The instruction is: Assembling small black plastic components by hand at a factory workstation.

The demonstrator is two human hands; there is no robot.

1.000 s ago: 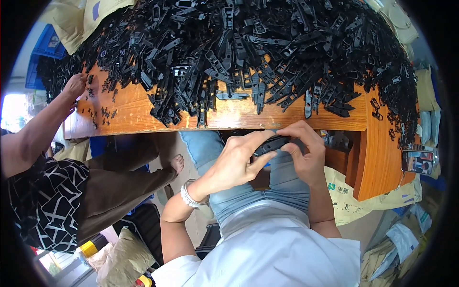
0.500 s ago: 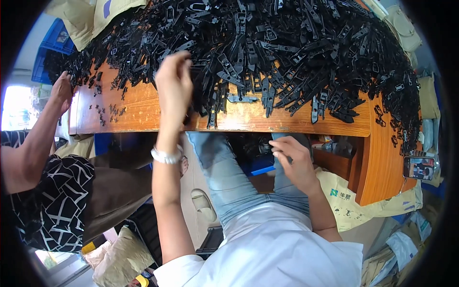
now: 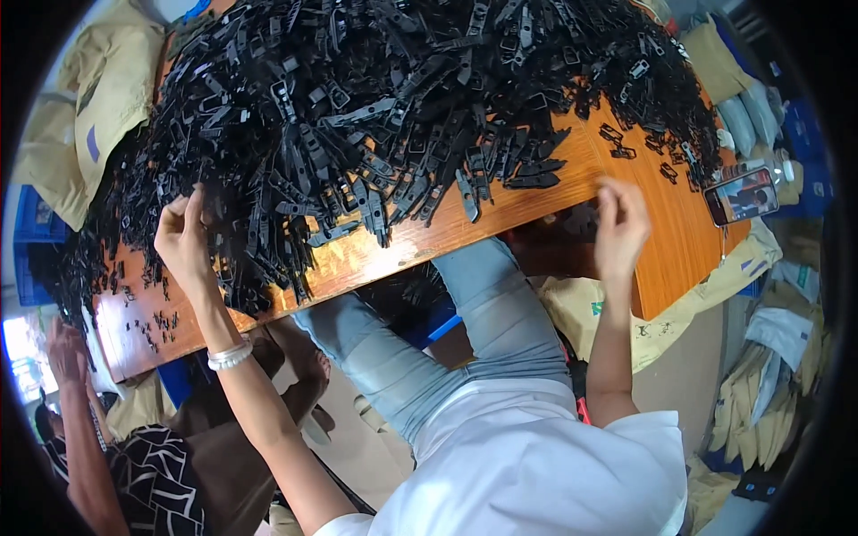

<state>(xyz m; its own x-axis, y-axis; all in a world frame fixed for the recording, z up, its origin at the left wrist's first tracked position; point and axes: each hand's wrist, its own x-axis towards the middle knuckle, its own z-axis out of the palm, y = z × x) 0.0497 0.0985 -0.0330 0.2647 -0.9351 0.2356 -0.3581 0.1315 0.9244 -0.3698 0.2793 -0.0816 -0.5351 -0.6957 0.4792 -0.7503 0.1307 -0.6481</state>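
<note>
A large heap of black plastic parts [image 3: 402,80], long slim pieces mixed with small frame-shaped ones, covers the far part of the wooden table [image 3: 357,263]. Over the heap's left side is my left hand [image 3: 186,241], with a white bracelet on its wrist. Its fingertips come together in a pinch; whatever is between them cannot be made out against the dark parts. My right hand [image 3: 624,230] is raised over the table's right part, beside bare wood. Its fingers are curled toward the thumb, slightly blurred, and any small thing in them is too small to name.
Several tiny dark pieces [image 3: 161,326] lie at the table's left end, near another person's hand [image 3: 67,348]. A phone [image 3: 742,196] leans at the right edge. Paper sacks [image 3: 112,107] stand at the far left; more bags [image 3: 760,393] fill the right side.
My view has turned to the right. My left hand has shifted leftward over the heap. My right hand has risen from above my lap to the table's right part.
</note>
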